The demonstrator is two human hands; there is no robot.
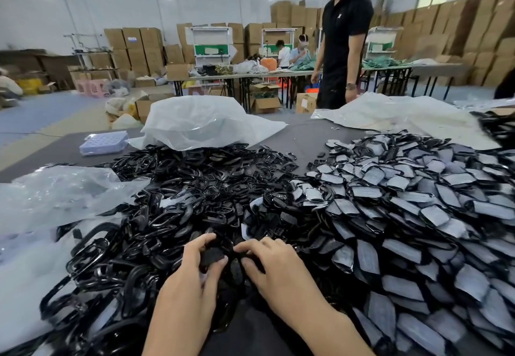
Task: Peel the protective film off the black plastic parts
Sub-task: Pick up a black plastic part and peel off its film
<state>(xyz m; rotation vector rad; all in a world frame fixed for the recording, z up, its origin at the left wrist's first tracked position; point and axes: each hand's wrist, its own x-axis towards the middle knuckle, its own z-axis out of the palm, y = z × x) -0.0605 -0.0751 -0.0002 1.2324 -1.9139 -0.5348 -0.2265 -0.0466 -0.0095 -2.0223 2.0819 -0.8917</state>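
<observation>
Your left hand (192, 269) is clamped on one small black part (213, 256), thumb under and fingers curled over, just above the near end of the heaps. That hold looks meant to steady it while the other hand works.

Your right hand (273, 266) has its fingers curled at the part's right edge. I can't tell if they've pinched film, the part itself, or nothing; it's too dark there.

The layout makes sense. The filmed pile (404, 202), grey faces up, is on your right, and the bare pile (167, 216) of glossy black pieces is on your left, so work probably flows right to left across your lap.

Room is tight. Both piles touch in the middle and crowd your wrists on either side. The only bare table (306, 138) is far back between the heaps, plus a dark strip right under your forearms.

The clear sheet (55, 196) covers the left side and the white bag (206, 124) sits behind the bare pile. The blue box (103, 142) is well out of reach, and a person (342, 43) stands at the far edge.

Lift straight up to peel, since a sideways sweep would likely drag neighbouring pieces.
</observation>
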